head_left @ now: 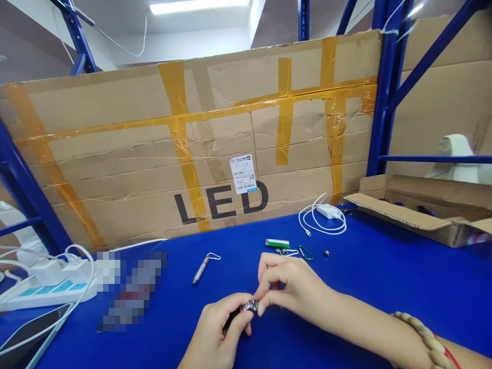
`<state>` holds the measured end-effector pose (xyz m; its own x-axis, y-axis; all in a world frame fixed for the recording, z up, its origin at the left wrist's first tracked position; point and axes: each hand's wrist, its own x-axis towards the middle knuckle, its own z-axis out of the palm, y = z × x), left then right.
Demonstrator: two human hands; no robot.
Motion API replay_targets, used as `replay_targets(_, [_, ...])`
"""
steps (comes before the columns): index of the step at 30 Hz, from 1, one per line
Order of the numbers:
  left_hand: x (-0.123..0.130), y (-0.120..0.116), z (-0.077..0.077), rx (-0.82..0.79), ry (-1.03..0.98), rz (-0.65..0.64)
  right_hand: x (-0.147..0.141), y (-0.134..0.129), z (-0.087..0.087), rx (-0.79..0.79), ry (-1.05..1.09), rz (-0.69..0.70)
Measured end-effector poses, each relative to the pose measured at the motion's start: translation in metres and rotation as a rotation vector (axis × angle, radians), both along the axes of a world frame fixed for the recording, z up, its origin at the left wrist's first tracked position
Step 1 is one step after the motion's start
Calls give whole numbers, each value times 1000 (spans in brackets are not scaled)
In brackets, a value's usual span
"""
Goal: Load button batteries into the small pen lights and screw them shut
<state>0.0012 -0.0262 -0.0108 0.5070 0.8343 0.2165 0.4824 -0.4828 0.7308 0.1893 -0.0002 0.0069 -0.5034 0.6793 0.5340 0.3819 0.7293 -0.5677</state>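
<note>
Low in the middle of the view, my left hand is closed around a small dark cylinder with a shiny silver end; most of its body is hidden in the fingers. My right hand reaches in from the right, thumb and fingertips pinched right at that silver end. What lies between those fingertips is too small to tell. Beyond my right hand are a green and silver tube, a silver clip with a ring, a green carabiner and a small metal piece.
On the blue table, a slim silver penlight with a clip lies left of centre. Further left are a white power strip with cables and a phone. A white charger and an open cardboard box sit back right.
</note>
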Motion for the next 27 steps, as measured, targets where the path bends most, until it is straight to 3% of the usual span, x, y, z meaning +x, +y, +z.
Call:
replay_targets(16, [1,1,1,-67,-11,44,-1,0,1,-104,-34,-66])
replay_targets(27, [-1,0,1,-71,-28,28,-2,2,5,-364,-44,-92])
